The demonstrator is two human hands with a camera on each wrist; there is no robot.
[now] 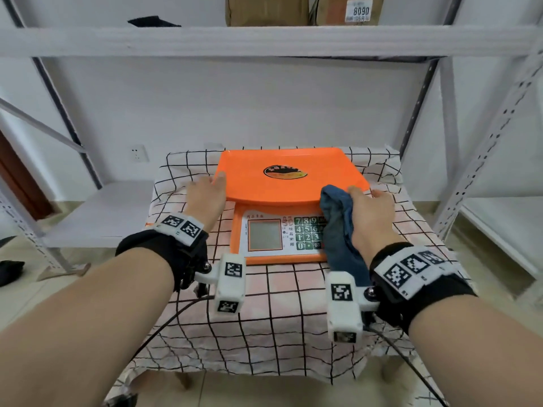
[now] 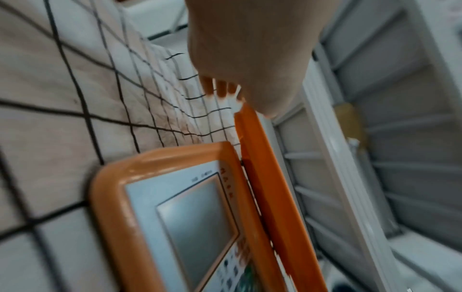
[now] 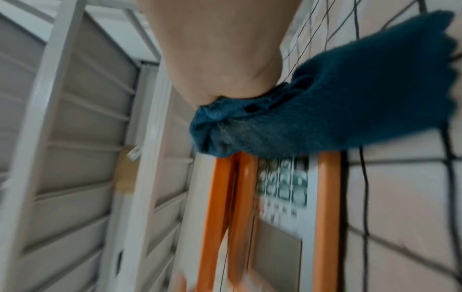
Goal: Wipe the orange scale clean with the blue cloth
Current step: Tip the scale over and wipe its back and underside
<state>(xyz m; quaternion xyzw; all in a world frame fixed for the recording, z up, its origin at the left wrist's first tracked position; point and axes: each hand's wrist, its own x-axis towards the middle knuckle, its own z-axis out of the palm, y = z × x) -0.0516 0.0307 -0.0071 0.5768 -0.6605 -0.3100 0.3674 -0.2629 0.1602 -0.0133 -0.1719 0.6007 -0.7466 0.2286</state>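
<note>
Checked tablecloth [image 1: 279, 312] amid grey shelving [image 1: 264, 39]

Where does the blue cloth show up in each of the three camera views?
Head: blue cloth right of centre, held by the right hand, draped over the keypad.
Left wrist: not in view.
Right wrist: upper right, under the palm.
Shared landmark: the orange scale.

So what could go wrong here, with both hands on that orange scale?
The blue cloth in the right hand hangs over the keypad, so it might press keys. The left hand steadies only the edge of the orange scale, whose platform could tip or shift on the wrinkled checked tablecloth.
</note>
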